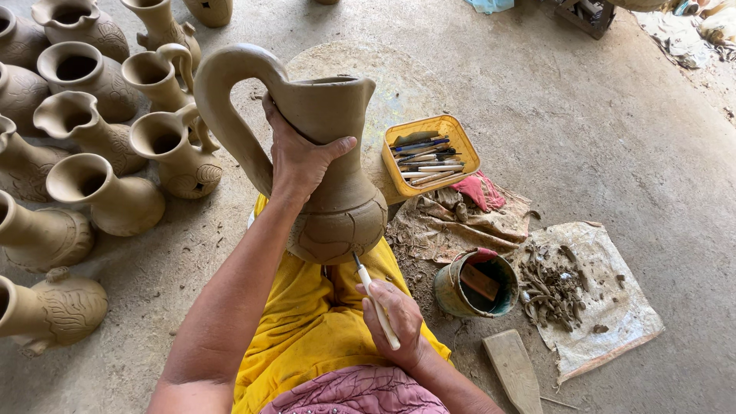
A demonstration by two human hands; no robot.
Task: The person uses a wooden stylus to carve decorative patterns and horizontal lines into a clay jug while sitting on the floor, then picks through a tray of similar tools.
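Gripping the clay jug (pixel 337 207), left hand (pixel 300 159) fingers clasp; right hand (pixel 395 320) fingers pinch carving tool (pixel 376 303).

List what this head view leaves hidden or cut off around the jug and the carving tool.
- Clay jug: its far side and base face away; the left hand covers part of the neck.
- Carving tool: the right hand hides the middle of the handle; the tip at the jug's belly is too small to make out.
- Small bucket: contents in shadow.
- Pots at left: cut off by the frame edge.
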